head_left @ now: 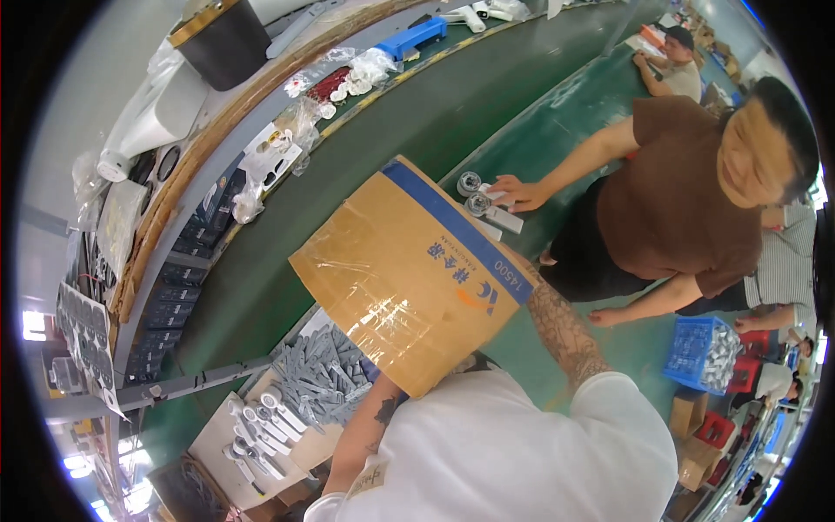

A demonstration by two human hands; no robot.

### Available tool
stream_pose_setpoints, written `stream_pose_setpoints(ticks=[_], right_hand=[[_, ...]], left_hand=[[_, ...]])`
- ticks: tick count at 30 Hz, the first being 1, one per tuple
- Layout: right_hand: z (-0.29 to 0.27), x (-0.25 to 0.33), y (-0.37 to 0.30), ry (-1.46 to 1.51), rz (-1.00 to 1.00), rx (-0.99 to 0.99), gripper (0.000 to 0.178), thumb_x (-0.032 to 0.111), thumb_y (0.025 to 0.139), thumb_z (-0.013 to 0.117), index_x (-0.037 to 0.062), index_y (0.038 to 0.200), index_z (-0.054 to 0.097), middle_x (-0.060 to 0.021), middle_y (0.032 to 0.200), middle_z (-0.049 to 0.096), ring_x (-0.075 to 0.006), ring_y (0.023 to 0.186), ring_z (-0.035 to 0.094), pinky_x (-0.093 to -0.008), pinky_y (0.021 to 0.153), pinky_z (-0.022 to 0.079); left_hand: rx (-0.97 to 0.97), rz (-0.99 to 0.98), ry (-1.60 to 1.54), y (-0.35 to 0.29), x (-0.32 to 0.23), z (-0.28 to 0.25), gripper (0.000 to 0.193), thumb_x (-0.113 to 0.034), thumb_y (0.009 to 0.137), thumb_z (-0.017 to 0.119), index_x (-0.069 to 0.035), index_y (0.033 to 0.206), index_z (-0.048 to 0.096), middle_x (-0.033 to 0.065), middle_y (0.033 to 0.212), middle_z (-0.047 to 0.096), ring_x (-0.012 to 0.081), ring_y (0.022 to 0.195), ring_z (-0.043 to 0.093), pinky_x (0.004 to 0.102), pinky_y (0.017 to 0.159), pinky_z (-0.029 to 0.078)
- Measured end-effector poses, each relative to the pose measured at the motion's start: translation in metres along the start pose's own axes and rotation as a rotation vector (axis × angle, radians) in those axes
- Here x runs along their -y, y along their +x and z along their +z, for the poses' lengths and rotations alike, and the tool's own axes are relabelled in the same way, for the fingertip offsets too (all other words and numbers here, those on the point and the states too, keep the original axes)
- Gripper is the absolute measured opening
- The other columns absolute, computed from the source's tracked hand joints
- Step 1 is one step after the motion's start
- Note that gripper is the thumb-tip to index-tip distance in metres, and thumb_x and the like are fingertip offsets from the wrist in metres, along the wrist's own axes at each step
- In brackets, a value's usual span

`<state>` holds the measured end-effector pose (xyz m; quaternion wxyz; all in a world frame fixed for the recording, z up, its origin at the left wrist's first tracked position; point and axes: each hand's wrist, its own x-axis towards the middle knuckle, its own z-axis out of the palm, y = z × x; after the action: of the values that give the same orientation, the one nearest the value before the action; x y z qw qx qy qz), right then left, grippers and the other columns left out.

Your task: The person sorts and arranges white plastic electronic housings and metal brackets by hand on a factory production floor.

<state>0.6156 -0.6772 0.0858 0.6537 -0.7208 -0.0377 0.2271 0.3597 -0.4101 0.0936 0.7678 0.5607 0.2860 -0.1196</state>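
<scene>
A large brown cardboard box [409, 270] with a blue band and clear tape is held up in front of my white shirt. My right forearm [565, 335] reaches along its right side, and the hand there is mostly hidden by the box edge. On the other side, my left forearm [365, 431] runs up to the box's near left corner, with the left hand out of sight beneath it. Both arms bear the box, but the fingers do not show.
Grey plastic parts [322, 374] and white handled parts [265, 422] lie left of me. A green conveyor belt [374, 165] curves past a cluttered shelf. On the right stand a co-worker in a brown shirt [665, 191], a blue crate [691, 352] and red stools [713, 431].
</scene>
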Motion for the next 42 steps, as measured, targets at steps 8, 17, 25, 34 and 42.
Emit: stream_pose_setpoints(ticks=[8, 17, 25, 34, 42], right_hand=[[0.064, -0.008, -0.026, 0.097, 0.046, -0.079, 0.040, 0.024, 0.091, 0.061, 0.0039, 0.125, 0.054, -0.0060, 0.107, 0.064, -0.0145, 0.101, 0.059, -0.0320, 0.083, 0.050], [0.064, -0.022, -0.042, 0.190, 0.080, -0.189, 0.041, 0.024, 0.091, 0.061, 0.0042, 0.126, 0.054, -0.0061, 0.108, 0.064, -0.0148, 0.101, 0.059, -0.0322, 0.083, 0.050], [-0.012, -0.044, -0.103, 0.251, 0.118, -0.199, 0.041, 0.024, 0.091, 0.061, 0.0045, 0.127, 0.053, -0.0062, 0.108, 0.064, -0.0150, 0.101, 0.059, -0.0323, 0.084, 0.050], [-0.120, -0.096, -0.268, 0.208, 0.249, 0.131, 0.042, 0.023, 0.091, 0.061, 0.0048, 0.128, 0.052, -0.0063, 0.109, 0.063, -0.0153, 0.102, 0.059, -0.0325, 0.084, 0.049], [-0.076, -0.075, -0.218, 0.159, 0.338, 0.262, 0.043, 0.023, 0.091, 0.061, 0.0051, 0.129, 0.051, -0.0064, 0.110, 0.063, -0.0156, 0.102, 0.059, -0.0326, 0.084, 0.049]], left_hand=[[0.140, 0.032, 0.107, 0.029, -0.025, 0.051, 0.048, -0.029, 0.091, 0.056, 0.000, 0.128, 0.049, 0.0175, 0.120, 0.059, 0.0301, 0.110, 0.056, 0.0392, 0.093, 0.044], [0.322, 0.086, 0.222, 0.051, -0.044, 0.095, 0.049, -0.029, 0.090, 0.057, 0.000, 0.128, 0.049, 0.0185, 0.121, 0.058, 0.0319, 0.111, 0.055, 0.0403, 0.094, 0.043], [0.399, 0.148, 0.287, 0.051, -0.051, 0.100, 0.049, -0.029, 0.089, 0.058, 0.000, 0.128, 0.049, 0.0194, 0.122, 0.058, 0.0335, 0.112, 0.054, 0.0412, 0.095, 0.043], [0.148, 0.218, 0.217, -0.001, -0.026, 0.024, 0.050, -0.029, 0.089, 0.058, 0.000, 0.128, 0.049, 0.0204, 0.123, 0.057, 0.0352, 0.114, 0.053, 0.0423, 0.096, 0.042], [0.068, 0.278, 0.205, -0.038, -0.003, 0.002, 0.050, -0.029, 0.088, 0.059, -0.001, 0.128, 0.049, 0.0213, 0.123, 0.057, 0.0368, 0.115, 0.052, 0.0433, 0.097, 0.042]])
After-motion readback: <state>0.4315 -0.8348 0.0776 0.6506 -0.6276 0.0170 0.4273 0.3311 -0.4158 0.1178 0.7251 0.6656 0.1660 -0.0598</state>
